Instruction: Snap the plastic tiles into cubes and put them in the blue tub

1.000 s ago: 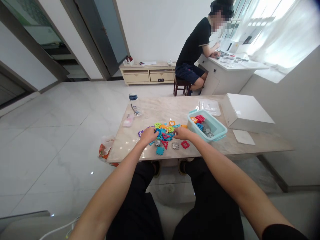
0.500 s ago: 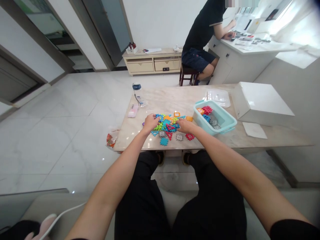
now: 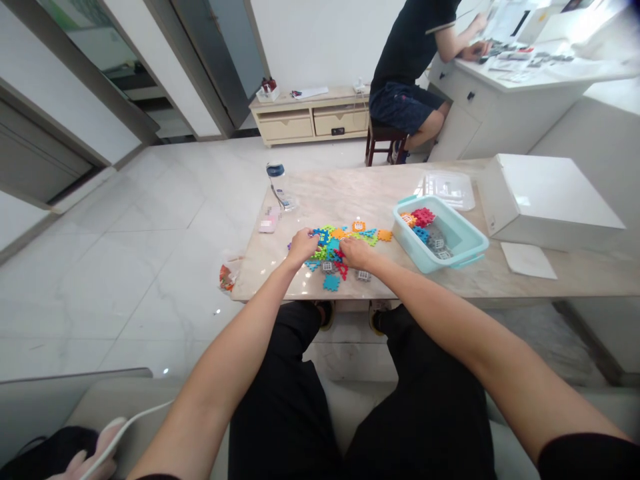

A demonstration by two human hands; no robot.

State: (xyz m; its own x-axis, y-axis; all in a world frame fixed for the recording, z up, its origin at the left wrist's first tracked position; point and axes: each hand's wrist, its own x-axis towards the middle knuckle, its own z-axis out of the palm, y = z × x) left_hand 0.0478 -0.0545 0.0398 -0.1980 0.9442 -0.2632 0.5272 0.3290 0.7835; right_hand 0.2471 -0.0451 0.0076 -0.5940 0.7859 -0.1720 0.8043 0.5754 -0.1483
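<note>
Colourful interlocking plastic building tiles lie in a loose pile on the marble-topped table [image 3: 280,273]. My left hand [image 3: 303,247] is at the pile's left side, its thumb and fingers closed on a blue building tile [image 3: 321,237]. From the right, my right hand [image 3: 357,253] reaches into the pile with its fingers bent together; whatever is under its fingertips is hidden. Close by are an orange tile [image 3: 385,235], a teal tile [image 3: 331,283] and a grey window tile [image 3: 363,275]. A red triangular tile [image 3: 342,270] lies just below the right fingertips.
A light-blue tub [image 3: 477,251] with more tiles stands to the right, its clear lid [image 3: 450,189] behind it. Farther right is a white box [image 3: 555,197]. A bottle [image 3: 281,187] stands at the back left. Another person [image 3: 413,67] sits at a far counter.
My right hand has moved left, deeper into the pile and closer to my left hand. The blue tile at my left fingers now shows more clearly. The view has shifted slightly.
</note>
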